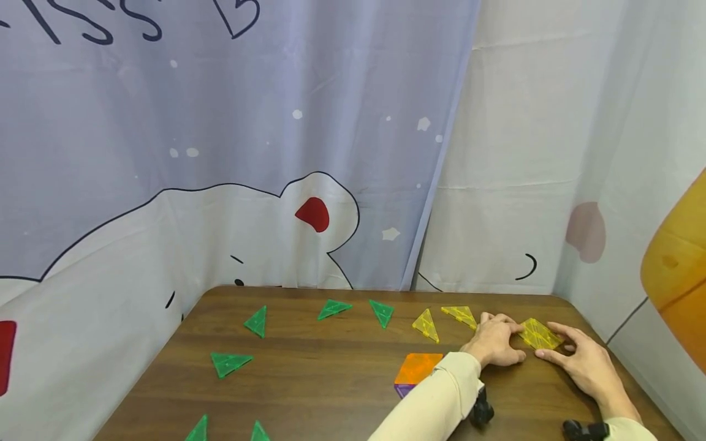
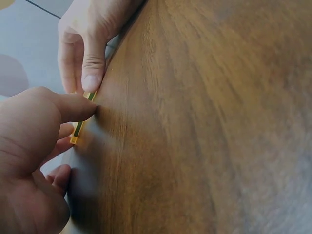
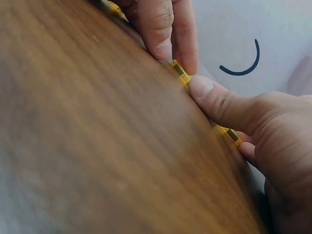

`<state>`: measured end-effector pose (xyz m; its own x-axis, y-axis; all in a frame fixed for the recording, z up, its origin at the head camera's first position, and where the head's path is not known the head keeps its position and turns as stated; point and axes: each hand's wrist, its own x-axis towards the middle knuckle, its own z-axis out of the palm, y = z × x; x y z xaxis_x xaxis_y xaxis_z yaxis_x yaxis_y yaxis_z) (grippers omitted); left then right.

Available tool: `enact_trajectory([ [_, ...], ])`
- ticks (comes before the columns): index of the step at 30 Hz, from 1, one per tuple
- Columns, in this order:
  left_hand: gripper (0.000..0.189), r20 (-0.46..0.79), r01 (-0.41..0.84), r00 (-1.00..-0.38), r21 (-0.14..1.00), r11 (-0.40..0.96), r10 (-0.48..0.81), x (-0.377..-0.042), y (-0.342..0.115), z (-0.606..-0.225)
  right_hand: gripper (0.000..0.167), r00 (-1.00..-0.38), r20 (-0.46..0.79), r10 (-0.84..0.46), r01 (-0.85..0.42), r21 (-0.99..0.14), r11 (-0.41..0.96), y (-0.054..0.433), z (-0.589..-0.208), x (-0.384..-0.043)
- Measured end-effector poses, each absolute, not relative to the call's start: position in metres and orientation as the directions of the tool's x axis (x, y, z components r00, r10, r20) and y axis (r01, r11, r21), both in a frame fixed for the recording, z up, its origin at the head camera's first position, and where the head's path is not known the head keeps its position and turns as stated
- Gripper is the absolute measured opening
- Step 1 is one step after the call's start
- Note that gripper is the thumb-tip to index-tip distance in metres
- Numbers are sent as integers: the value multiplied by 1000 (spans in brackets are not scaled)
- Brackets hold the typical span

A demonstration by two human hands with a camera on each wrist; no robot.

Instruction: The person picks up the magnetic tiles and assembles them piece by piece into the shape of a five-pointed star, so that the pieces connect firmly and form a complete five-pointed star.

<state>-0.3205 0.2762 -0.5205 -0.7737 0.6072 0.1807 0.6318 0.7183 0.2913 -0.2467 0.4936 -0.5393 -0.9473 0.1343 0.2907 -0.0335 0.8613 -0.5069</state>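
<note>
At the right of the table in the head view, a yellow translucent magnetic tile (image 1: 539, 334) in a diamond shape lies between both hands. My left hand (image 1: 496, 340) pinches its left side with thumb and fingers. Opposite it, my right hand (image 1: 586, 361) grips the right side, thumb along the near edge. In the left wrist view the tile's thin edge (image 2: 77, 130) shows between the left thumb and fingers. The right wrist view has the right thumb (image 3: 222, 102) over the tile's edge (image 3: 234, 137), with left fingertips close at its other end.
Two yellow triangle tiles (image 1: 426, 326) (image 1: 460, 315) lie left of the left hand. An orange square tile (image 1: 417, 369) and a purple tile (image 1: 404, 389) sit near the left forearm. Several green triangle tiles (image 1: 230, 364) are spread over the table's left half (image 1: 309, 398). Curtains hang behind.
</note>
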Motion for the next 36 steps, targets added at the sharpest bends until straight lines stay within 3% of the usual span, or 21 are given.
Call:
enact_trajectory([
  [13,54,206,637,-770,309,707,604,-318,274,-522,90,-954,272,127,-39,-530,847,494,-542,-247],
  [26,79,252,679,-726,412,607,640,-324,252,-515,97,-911,386,143,-125,-591,797,492,-550,-245],
  [30,88,266,658,-744,448,605,612,-327,232,-505,100,-913,361,192,-90,-637,766,489,-546,-243],
  [36,92,276,596,-792,548,587,545,-339,195,-494,95,-877,426,224,-134,-663,736,481,-540,-243],
])
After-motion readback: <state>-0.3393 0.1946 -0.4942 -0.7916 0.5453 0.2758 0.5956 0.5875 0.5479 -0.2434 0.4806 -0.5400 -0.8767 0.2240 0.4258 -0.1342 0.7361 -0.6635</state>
